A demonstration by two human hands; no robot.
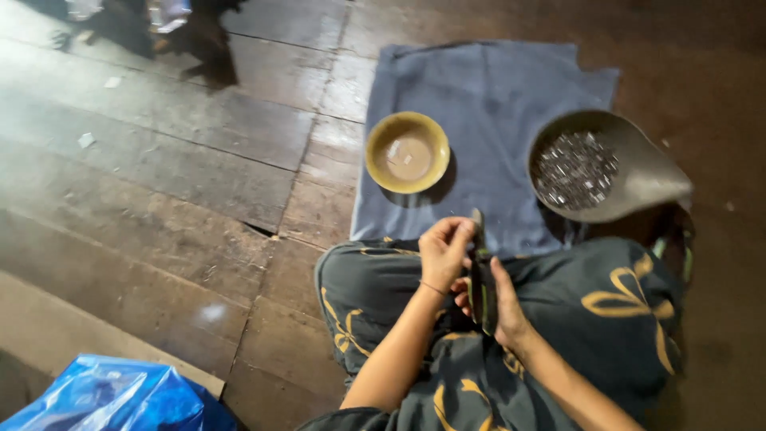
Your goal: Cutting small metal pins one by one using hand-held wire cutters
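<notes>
Between both hands [471, 279], a narrow blade [479, 275]

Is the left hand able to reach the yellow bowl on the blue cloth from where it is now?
Probably yes. The left hand is raised over the lap, and the yellow bowl sits just ahead of it on the blue cloth. Nothing lies between them, though its fingers seem pinched on something small.

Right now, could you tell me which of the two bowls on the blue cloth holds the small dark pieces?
The grey bowl at the cloth's right edge holds them; the yellow bowl on the left is nearly empty.
</notes>
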